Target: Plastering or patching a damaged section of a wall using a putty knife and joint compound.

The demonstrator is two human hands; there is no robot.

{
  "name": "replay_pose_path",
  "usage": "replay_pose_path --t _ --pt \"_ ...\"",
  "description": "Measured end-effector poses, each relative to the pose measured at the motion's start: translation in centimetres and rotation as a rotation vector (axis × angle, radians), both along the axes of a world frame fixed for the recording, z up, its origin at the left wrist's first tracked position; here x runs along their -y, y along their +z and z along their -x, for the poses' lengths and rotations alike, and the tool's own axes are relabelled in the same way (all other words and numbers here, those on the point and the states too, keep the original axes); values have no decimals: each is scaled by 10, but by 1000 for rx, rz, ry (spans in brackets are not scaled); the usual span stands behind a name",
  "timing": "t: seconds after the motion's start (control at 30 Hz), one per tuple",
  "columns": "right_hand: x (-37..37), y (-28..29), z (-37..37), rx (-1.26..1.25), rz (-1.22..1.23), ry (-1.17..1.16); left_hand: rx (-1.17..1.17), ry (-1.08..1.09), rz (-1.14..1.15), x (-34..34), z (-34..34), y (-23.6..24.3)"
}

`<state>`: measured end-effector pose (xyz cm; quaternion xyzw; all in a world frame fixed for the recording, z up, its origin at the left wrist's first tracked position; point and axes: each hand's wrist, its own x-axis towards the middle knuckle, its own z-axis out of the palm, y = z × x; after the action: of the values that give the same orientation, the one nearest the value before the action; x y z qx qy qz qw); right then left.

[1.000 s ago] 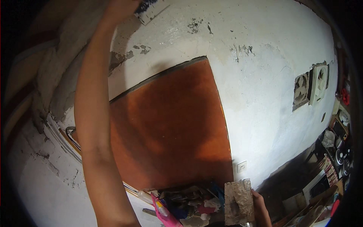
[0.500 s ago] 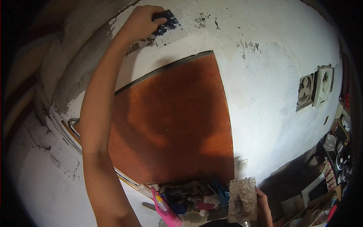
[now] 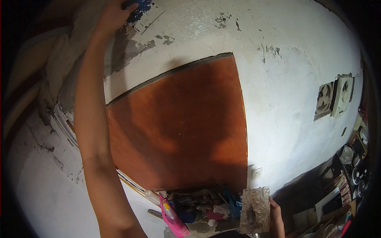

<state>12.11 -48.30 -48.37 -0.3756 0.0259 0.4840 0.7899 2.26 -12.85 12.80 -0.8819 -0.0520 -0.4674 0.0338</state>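
Note:
High on the white wall, my left hand grips a blue, white-speckled flat scraper with the thumb along its face. The scraper lies against or very close to the wall, over flaked paint. Its upper part is cut off by the frame's top edge. Low on the right, my right hand is closed around the side of a rectangular board caked with grey-brown plaster-like material. Most of its fingers are hidden behind the board.
Below my left hand is an orange-brown door panel. Clothes and a pink bag lie piled at its foot. A wall switch and a vent block are to the right. Clutter fills the lower right.
My left hand has moved up and left along the wall with the scraper, baring a grey flaked patch beneath. My right hand still holds the board in nearly the same place.

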Motion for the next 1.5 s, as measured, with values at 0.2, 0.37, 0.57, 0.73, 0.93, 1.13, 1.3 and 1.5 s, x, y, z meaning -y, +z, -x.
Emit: replay_pose_path --t 0.2,0.37,0.57,0.73,0.93,1.13,1.3,1.5 --pt "3 8 3 -3 -50 21 93 153 -663 10 -23 -46" --pt "-4 16 12 -19 54 -15 11 -112 -194 -6 -6 -1" --pt "-4 -7 8 -42 -53 57 -63 183 -91 21 -34 -15" --pt "-2 -8 12 -89 -66 22 60 -288 60 10 -38 8" --pt "-2 -2 20 -50 -105 -57 -82 -1 -525 19 -55 -6" --pt "0 9 19 36 13 -68 -225 -333 -56 14 -69 16" --pt "-1 -3 16 -45 -35 -107 -110 89 -366 45 -82 8" --pt "-1 -12 17 -119 -148 -136 -78 -108 -490 7 -90 14"
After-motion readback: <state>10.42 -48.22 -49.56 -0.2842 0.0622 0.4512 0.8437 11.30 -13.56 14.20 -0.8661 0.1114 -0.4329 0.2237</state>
